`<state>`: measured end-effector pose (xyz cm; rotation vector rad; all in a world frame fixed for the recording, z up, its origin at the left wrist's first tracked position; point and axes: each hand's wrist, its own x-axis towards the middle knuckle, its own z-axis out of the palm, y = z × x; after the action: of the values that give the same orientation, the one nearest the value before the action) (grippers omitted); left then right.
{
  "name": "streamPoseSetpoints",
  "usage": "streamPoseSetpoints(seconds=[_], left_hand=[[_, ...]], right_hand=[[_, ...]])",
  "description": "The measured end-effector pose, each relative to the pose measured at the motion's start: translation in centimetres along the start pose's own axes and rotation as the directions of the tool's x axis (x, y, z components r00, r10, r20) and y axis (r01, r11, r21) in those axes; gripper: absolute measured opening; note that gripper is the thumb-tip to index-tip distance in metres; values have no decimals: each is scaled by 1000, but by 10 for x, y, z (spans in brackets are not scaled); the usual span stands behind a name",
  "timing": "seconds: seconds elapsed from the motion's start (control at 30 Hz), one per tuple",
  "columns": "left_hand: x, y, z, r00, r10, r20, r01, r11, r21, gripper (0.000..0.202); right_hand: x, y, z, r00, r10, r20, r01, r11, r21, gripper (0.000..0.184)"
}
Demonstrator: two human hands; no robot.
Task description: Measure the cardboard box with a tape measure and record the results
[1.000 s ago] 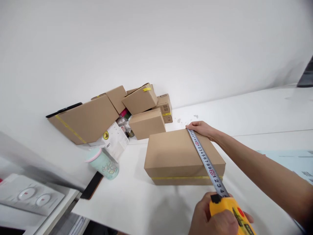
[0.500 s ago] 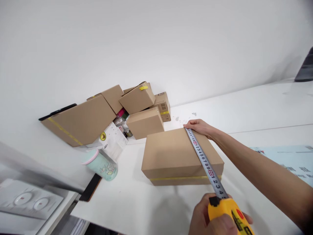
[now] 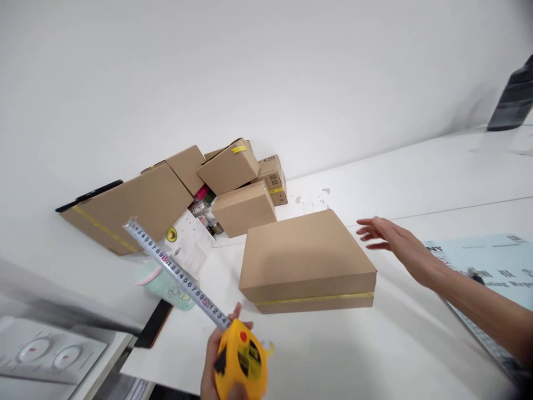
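Note:
My left hand [image 3: 216, 361] grips a yellow tape measure [image 3: 240, 361] low in the view. Its steel blade [image 3: 175, 272] sticks out up and to the left, free in the air. A flat cardboard box [image 3: 306, 258] with a yellow tape band lies on the white table [image 3: 333, 355] in front of me. Beside the box's far right corner, my right hand [image 3: 389, 236] hovers with fingers spread, holding nothing and not touching the box.
A heap of cardboard boxes [image 3: 175, 191] leans against the white wall at the back left, with small packets among them. A mint-green cup [image 3: 166, 283] lies under the blade, next to a black phone [image 3: 154, 322]. A pale blue sheet [image 3: 495, 261] covers the table at right.
My right hand let go of the blade's end and drew back to the right. My left hand swung the tape measure leftward, off the box, with the blade still extended.

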<state>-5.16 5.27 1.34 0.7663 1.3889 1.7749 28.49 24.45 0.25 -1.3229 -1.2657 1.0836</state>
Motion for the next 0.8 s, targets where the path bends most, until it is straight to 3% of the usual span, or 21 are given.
streamPoseSetpoints(seconds=[0.07,0.17,0.27,0.37,0.47,0.63,0.73,0.8], left_hand=[[9,-8,-2,992,106,-66,-104,994,35,68],[16,-16,7,998,42,-57,-43,999,-8,69],[19,-7,17,999,39,13,-38,998,-42,75],[22,13,28,993,84,86,-77,994,-80,77],[29,30,43,982,96,163,-77,990,-121,73],[36,45,66,962,129,242,-101,987,-127,63],[21,47,68,970,135,203,-120,989,-85,73],[2,39,70,969,22,246,-5,998,-68,78]], right_hand=[[-22,18,-4,1000,-5,22,5,1000,-12,65],[-46,29,0,992,-73,106,79,996,-51,72],[-61,13,5,969,-183,167,210,964,-163,63],[-63,-19,1,979,-202,42,205,935,-290,58],[-52,-46,-8,978,-183,-104,132,919,-371,53],[-13,-67,-14,960,-209,-189,123,914,-386,48],[12,-76,-10,927,-317,-201,202,872,-446,49],[25,-82,-5,926,-332,-180,221,864,-453,45]])
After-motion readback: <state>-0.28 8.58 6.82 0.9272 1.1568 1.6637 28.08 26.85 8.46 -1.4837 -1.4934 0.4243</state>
